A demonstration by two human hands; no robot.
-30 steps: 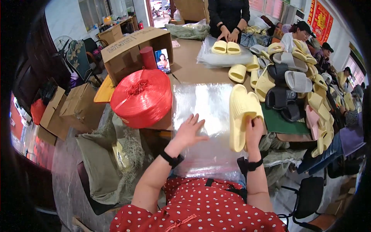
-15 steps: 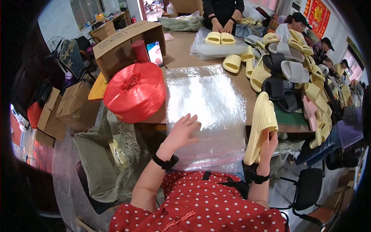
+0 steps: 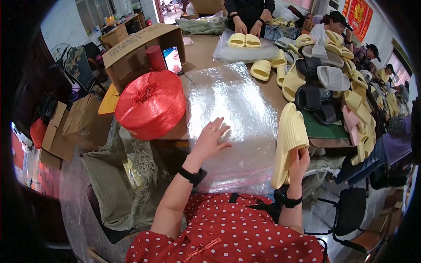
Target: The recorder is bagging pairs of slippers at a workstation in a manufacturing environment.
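Note:
In front of me lies a stack of clear plastic bags [image 3: 232,105], shiny and reaching over the table's near edge. My left hand [image 3: 210,138] rests on the stack or just over it, fingers spread and holding nothing. At the stack's right side my right hand [image 3: 299,163] grips a pair of pale yellow slippers [image 3: 290,138], held upright and pressed together, with my fingers inside the foot opening. Part of that hand is hidden by the slippers.
A big roll of red plastic twine [image 3: 151,105] sits left of the bags, before an open cardboard box [image 3: 144,48] and a lit phone [image 3: 173,59]. Many slippers [image 3: 331,79] pile up at the right. Across the table a co-worker's hands [image 3: 247,28] touch yellow slippers on more bags.
My left hand has shifted slightly right and up over the bags, fingers spreading. The held slippers have moved a little left. The co-worker's hands have come down onto their slippers.

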